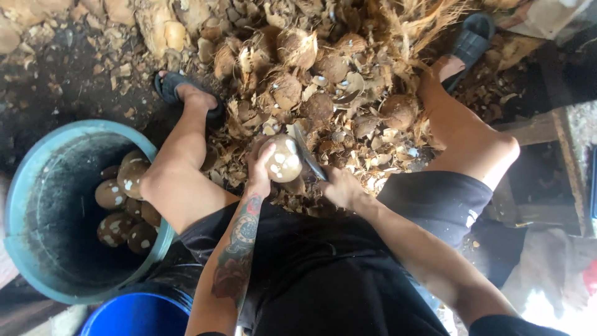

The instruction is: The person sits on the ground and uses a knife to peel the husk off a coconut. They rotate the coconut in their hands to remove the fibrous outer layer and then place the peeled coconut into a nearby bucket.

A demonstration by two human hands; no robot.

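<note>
Husks and shell chips litter the dirt floor (68, 87), where the left hand (260, 171) cups a peeled coconut (283, 158) while the right hand (339, 186) grips a knife (308, 152) whose blade could slip into the thumb.

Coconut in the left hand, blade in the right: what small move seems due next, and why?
Probably another short shaving stroke. The left hand grips the coconut, which shows brown patches among pale ones, and the knife in the right hand lies against its right side. The tub holds similar coconuts, so it likely goes there afterwards.
</note>
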